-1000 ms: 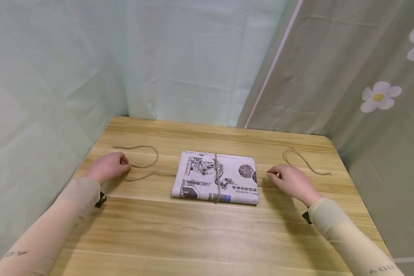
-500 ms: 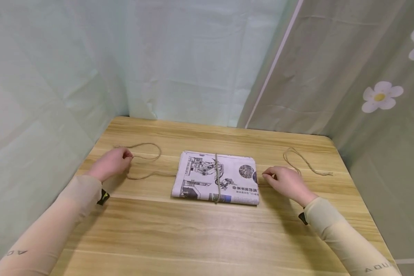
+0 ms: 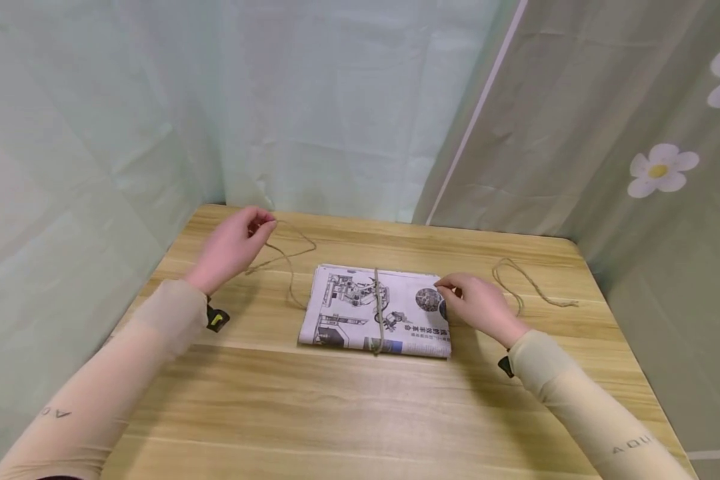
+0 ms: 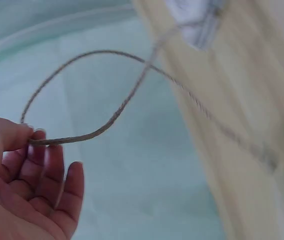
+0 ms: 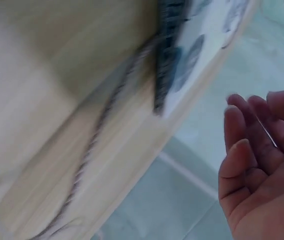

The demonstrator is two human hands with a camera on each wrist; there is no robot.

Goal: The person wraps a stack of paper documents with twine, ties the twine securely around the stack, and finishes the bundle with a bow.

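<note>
A folded newspaper bundle lies on the wooden table, a strand of twine crossing its top from back to front. Left of it, my raised left hand pinches the twine between thumb and index finger. From that pinch one length runs down to the bundle's left side, and the tail loops over and crosses it. Over the bundle's right edge hovers my right hand, fingers loosely bent and nothing between them. In the right wrist view, the right-hand twine runs from beneath the newspaper, away from the fingers.
The right twine's free end lies curved on the table beyond my right hand. Pale curtains hang behind the table and along both sides, the right one printed with white flowers.
My left hand has lifted the twine and carried it up and right, toward the back of the bundle. My right hand has moved left, from beside the newspaper to over its right edge.
</note>
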